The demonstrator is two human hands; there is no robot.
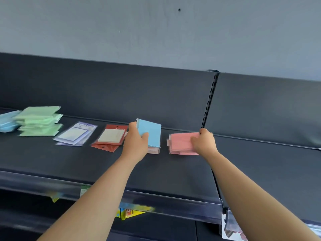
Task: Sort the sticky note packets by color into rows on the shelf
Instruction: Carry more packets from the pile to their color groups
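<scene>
My left hand (134,142) grips a blue sticky note packet (152,133), tilted up above a pink packet (153,150) lying on the dark shelf (104,167). My right hand (204,142) holds the right end of a pink stack (180,143) on the shelf. Further left lie red-backed packets (109,139) with a pale pad, purple-white packets (76,133), a green pile (39,121) and a blue pile (7,120) at the left edge.
A slotted upright (209,103) divides the dark back panel. The shelf's front rail (156,199) carries price tags, and colourful packaging (128,213) hangs below it. Another shelf section (269,164) lies to the right.
</scene>
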